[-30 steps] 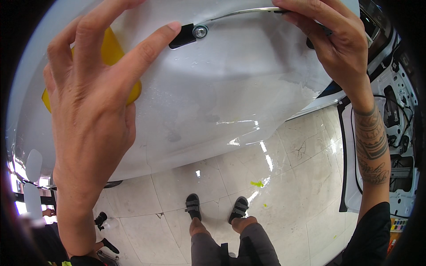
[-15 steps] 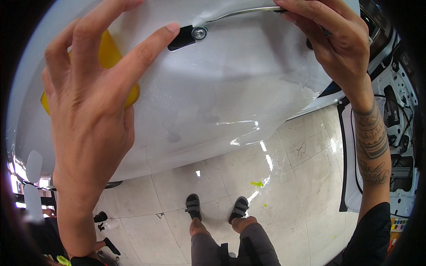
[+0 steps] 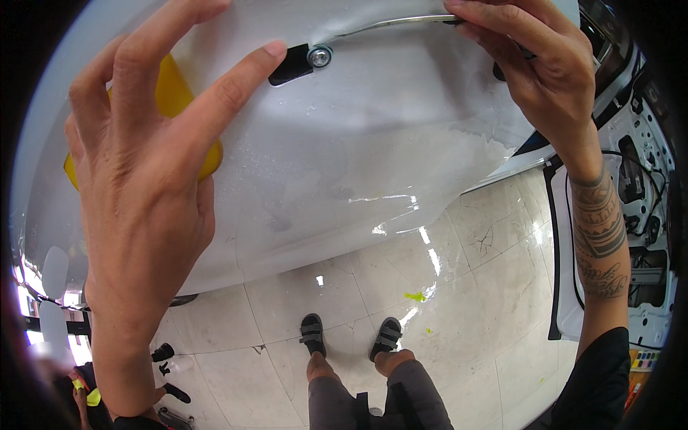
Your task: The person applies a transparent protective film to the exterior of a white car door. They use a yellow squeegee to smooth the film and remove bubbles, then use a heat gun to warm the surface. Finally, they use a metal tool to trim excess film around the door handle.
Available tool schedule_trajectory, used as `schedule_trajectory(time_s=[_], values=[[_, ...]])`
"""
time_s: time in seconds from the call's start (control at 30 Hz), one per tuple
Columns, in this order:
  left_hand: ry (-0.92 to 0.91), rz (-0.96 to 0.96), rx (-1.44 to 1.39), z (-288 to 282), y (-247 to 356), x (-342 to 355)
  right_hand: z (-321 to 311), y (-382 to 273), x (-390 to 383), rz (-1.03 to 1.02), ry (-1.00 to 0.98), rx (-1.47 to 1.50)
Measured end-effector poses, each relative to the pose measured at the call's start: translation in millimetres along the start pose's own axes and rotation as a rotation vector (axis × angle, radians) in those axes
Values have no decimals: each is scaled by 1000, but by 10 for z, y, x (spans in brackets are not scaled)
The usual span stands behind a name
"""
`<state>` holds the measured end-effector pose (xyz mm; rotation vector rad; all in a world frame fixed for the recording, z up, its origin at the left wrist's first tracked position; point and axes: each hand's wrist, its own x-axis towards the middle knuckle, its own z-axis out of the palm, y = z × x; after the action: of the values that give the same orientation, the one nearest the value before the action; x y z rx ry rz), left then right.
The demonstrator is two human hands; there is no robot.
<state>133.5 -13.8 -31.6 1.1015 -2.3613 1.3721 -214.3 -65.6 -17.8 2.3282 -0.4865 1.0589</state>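
A pale, wet car body panel (image 3: 322, 136) curves across the upper view, with translucent film that seems to hang past its edge. Near the top lies a black cutout (image 3: 289, 66) beside a round bolt head (image 3: 319, 56). My left hand (image 3: 143, 165) rests over the panel, its index fingertip at the cutout's left edge. Under that palm a yellow squeegee (image 3: 172, 86) is held, partly hidden by the fingers. A slim, curved silver tool (image 3: 401, 20) is pinched in my right hand (image 3: 541, 61); its thin tip points down-left, just above the bolt.
Light floor tiles (image 3: 301, 373) with wet patches and a green scrap (image 3: 414, 297) lie below. An opened car door frame (image 3: 645, 201) stands at the right. My sandalled feet (image 3: 312, 334) are under the panel's edge. A person (image 3: 82, 390) is partly visible at lower left.
Both hands hold nearly the same pose. The cutout and bolt appear shifted slightly left and down, and the silver tool has shifted a little with my right hand.
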Motion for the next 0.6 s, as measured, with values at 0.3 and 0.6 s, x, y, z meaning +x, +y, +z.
schedule_trajectory(time_s=[0.3, 0.6], values=[[-5, 3, -1, -23, 3, 10, 2, -111, -20, 76, 25, 1], [-21, 15, 2, -77, -23, 11, 35, -278, -122, 194, 64, 6]])
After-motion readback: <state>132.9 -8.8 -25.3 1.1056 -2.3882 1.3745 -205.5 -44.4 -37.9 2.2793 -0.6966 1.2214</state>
